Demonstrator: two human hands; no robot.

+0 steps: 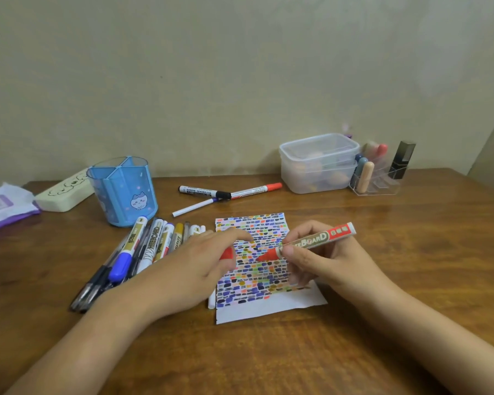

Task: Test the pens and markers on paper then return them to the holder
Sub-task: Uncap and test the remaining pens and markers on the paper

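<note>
From my remote seat I see my right hand (322,258) pinching a red whiteboard marker (311,242) between thumb and fingers, its barrel slanting up to the right and its bare red tip pointing down-left over the paper (271,306). My left hand (200,266) curls its fingers round the marker's red cap (227,254), held just beside the tip but apart from it. Both hands hover over the sheet, which is nearly covered in small coloured dabs, with a white strip at its near edge.

Left of the paper, a pile of pens and markers (134,258) lies fanned on the wooden table (268,360), among them a blue-capped marker (121,265) and several white whiteboard markers. A white pen (211,300) lies touching the sheet's left edge, mostly hidden by my left hand. Behind the pile stands the blue pen holder (123,192), divided into compartments, with a cartoon cat on its side. I see nothing standing in it.

Beyond the paper lie three more: a black-capped whiteboard marker (203,191), a red-capped marker (257,190) touching its cap, and a thin white pen (194,208) just in front.

At the back right are stacked clear plastic containers (318,163) and a clear organiser (377,178) holding small tubes. At the far left rest a cream case (63,195) and some purple-edged packaging (6,206).
</note>
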